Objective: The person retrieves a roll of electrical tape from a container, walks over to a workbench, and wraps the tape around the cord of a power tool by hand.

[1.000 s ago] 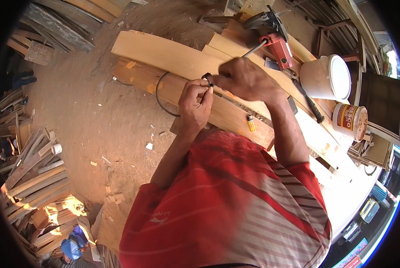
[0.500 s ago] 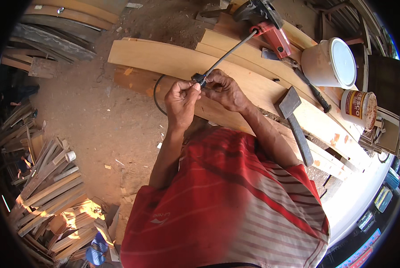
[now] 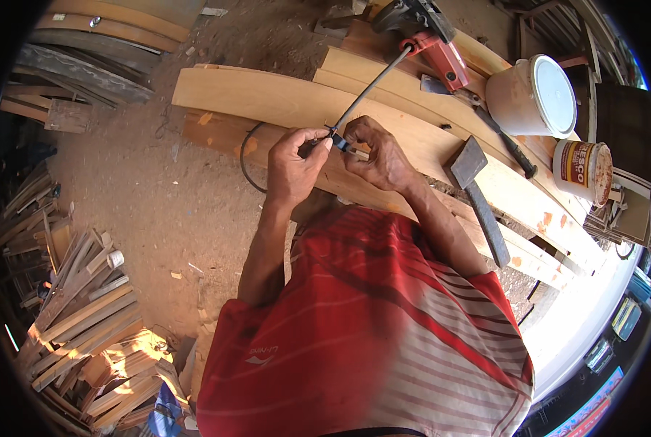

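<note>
A grey cable [image 3: 369,89] runs down from a red and black power tool [image 3: 445,62] to my hands. My left hand [image 3: 293,166] pinches the cable between thumb and forefinger. Close against it, my right hand [image 3: 380,154] has its fingers curled and pinched round a small blue-black piece [image 3: 340,143] at the cable. A slim pale bit shows by the right fingers; what it is cannot be made out. Beyond the left hand a thinner black cord [image 3: 242,154] loops out and back over the boards.
Long wooden boards [image 3: 267,91] lie beneath my hands. On them are a hammer-like tool [image 3: 478,193], a dark-handled tool [image 3: 513,146], a lidded white bucket [image 3: 518,98] and a smaller labelled tub [image 3: 576,169]. Scrap wood [image 3: 92,320] is piled at the left.
My hands have shifted their grip at the cable. The dark piece now sits lower, between both hands, and my right fingers have curled in round it.
</note>
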